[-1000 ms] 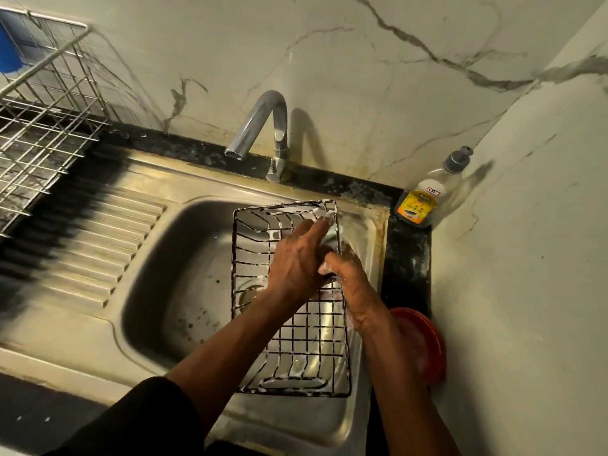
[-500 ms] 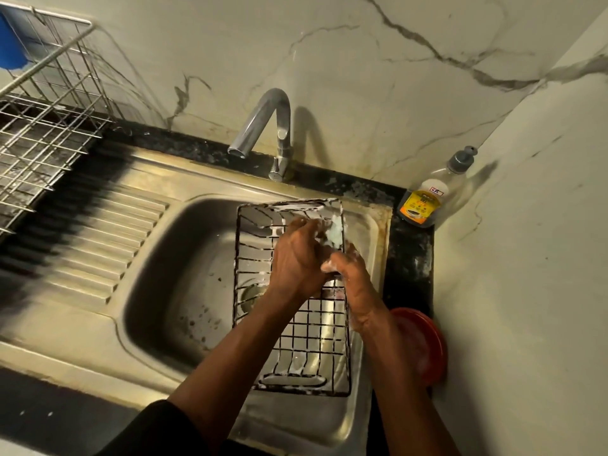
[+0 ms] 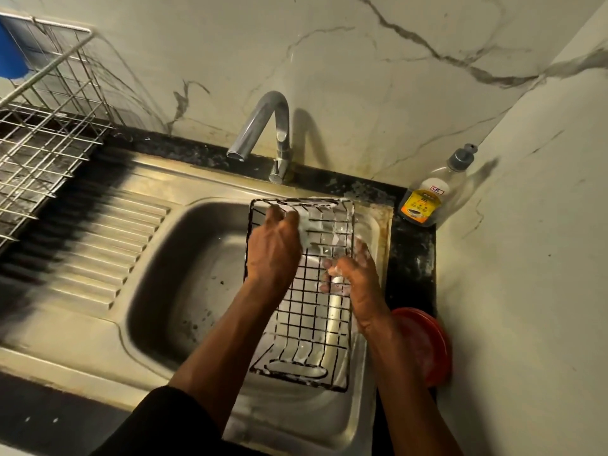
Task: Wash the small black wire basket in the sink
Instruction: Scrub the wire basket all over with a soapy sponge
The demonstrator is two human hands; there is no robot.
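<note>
Your left hand [image 3: 274, 248] is curled on a soapy white pad [image 3: 304, 227] and presses it against the far end of the basket [image 3: 306, 311], while your right hand [image 3: 357, 281] pinches the basket's right rim, fingers [image 3: 329, 276] hooked through the wires and thumb outside. At the far left a steel dish rack [image 3: 42, 133] stands on the counter with something blue [image 3: 11, 54] behind it, well apart from the work. Next comes the ribbed drainboard [image 3: 108, 245], bare, then the sink [image 3: 184, 274]. The faucet [image 3: 263, 126] rises behind the bowl with its spout angled left, its mouth just beyond the basket's far left corner. The basket lies lengthwise over the right half of the bowl, foam clinging to its wires at both ends, its near end low between your forearms. Your left arm crosses over the basket's left side and hides part of it. To the right, a soap bottle [image 3: 431, 192] sits in the corner against the wall, and a red dish [image 3: 424, 343] rests on the dark counter just beside your right forearm, partly hidden by it.
</note>
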